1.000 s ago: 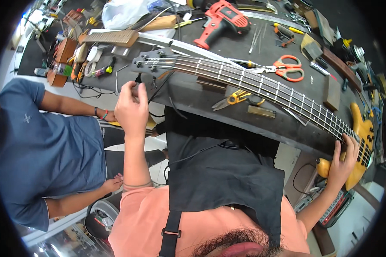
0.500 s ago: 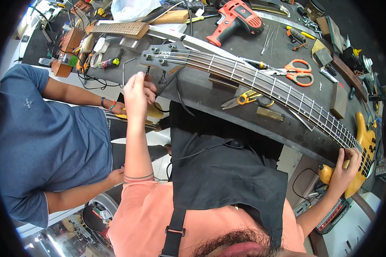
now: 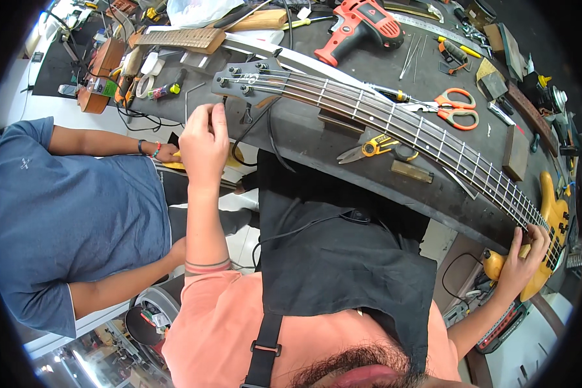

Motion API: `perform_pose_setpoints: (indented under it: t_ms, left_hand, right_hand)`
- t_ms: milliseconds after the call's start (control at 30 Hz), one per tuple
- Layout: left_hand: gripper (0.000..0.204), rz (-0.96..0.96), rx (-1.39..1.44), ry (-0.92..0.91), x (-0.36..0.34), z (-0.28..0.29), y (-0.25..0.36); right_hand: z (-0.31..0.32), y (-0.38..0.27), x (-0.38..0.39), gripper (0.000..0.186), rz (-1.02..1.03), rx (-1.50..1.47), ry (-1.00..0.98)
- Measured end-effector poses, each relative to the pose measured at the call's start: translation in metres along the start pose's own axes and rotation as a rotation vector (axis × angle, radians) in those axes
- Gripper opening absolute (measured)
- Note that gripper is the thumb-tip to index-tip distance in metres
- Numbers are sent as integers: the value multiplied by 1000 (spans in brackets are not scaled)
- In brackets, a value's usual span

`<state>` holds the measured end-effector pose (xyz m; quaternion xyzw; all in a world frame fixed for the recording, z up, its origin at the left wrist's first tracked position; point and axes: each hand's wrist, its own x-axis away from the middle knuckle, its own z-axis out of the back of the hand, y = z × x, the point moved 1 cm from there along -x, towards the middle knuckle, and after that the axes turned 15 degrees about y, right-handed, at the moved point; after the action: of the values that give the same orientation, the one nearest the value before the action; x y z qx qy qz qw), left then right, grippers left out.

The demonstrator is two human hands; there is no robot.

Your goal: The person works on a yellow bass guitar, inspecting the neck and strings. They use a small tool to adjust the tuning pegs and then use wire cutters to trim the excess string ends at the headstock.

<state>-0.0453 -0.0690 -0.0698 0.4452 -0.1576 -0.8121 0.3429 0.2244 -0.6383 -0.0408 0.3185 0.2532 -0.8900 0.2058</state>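
A bass guitar (image 3: 427, 139) with a long fretted neck and pale yellow body lies across the bench, its dark headstock (image 3: 252, 81) to the left. My left hand (image 3: 205, 139) is raised at the headstock's near edge, fingers pinched together around a tuning peg (image 3: 224, 100); the fingertips partly hide it. Beside it another tuning peg (image 3: 247, 115) sticks out toward me. Over at the right, my right hand (image 3: 527, 255) rests at the strings where the neck meets the body. Its thumb and fingers are apart, fingertips on the strings, holding nothing.
Beyond the neck lie a red-black power tool (image 3: 362, 29) and orange-handled scissors (image 3: 456, 108). Yellow-handled snips (image 3: 368, 149) and a small block (image 3: 412, 171) sit on the near side. A loose guitar neck (image 3: 181, 40) lies far left. A person in blue (image 3: 77, 220) stands at my left.
My left hand has turned at the tuning peg, its fingers now curled closer together. The right hand's fingers have shifted slightly at the strings. The person on the left has moved a little.
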Motion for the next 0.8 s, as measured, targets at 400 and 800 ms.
perform_pose_setpoints:
  t_ms: [400, 800]
  left_hand:
    - [32, 116, 30, 5, 1, 0, 12]
    - [29, 464, 184, -63, 4, -3, -9]
  right_hand:
    - [2, -4, -3, 22, -3, 36, -27]
    - [2, -7, -6, 26, 42, 44, -29]
